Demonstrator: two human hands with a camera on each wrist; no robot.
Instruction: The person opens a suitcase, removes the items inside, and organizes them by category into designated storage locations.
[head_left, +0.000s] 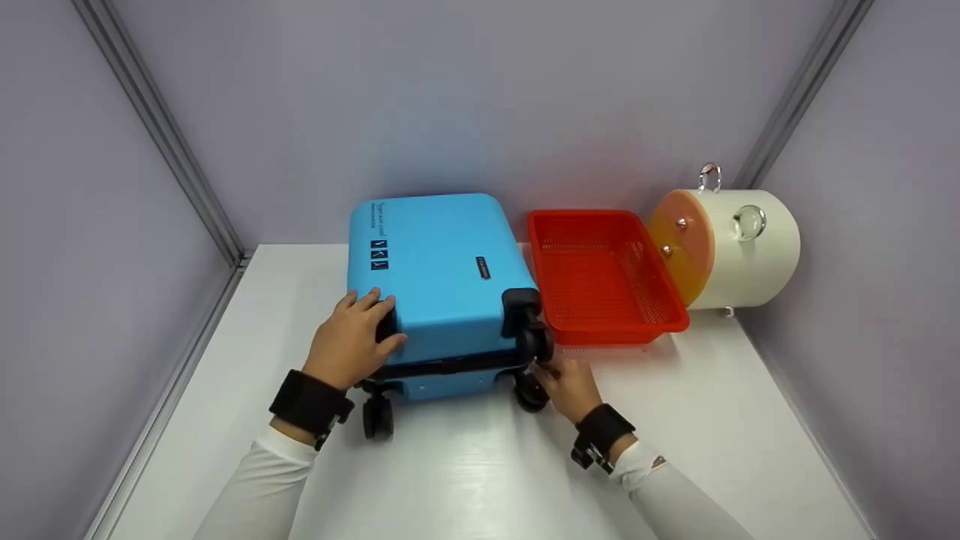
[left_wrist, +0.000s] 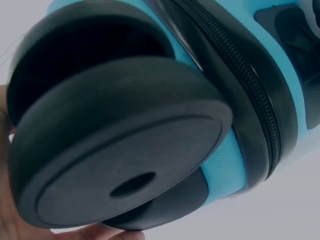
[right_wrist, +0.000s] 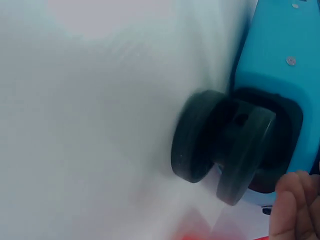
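A light blue hard-shell suitcase (head_left: 442, 255) lies flat with its wheeled end toward me. My left hand (head_left: 349, 341) rests over its near left corner, fingers on the upper panel and thumb on the end face. In the left wrist view a black double wheel (left_wrist: 135, 150) hides much of that hand. Beside the near right wheels, my right hand (head_left: 571, 386) has its fingers bunched at the zipper seam (head_left: 450, 366), pinching a small zipper pull that they largely cover. The right wrist view shows these fingers (right_wrist: 295, 205) close to a lower black wheel (right_wrist: 215, 145).
A red plastic basket (head_left: 607, 330) stands right of the suitcase. Beyond it, a cream pot (head_left: 757, 255) with an orange transparent lid (head_left: 682, 240) lies on its side. Grey-white walls (head_left: 480, 97) enclose the white table (head_left: 450, 480) at the back and sides.
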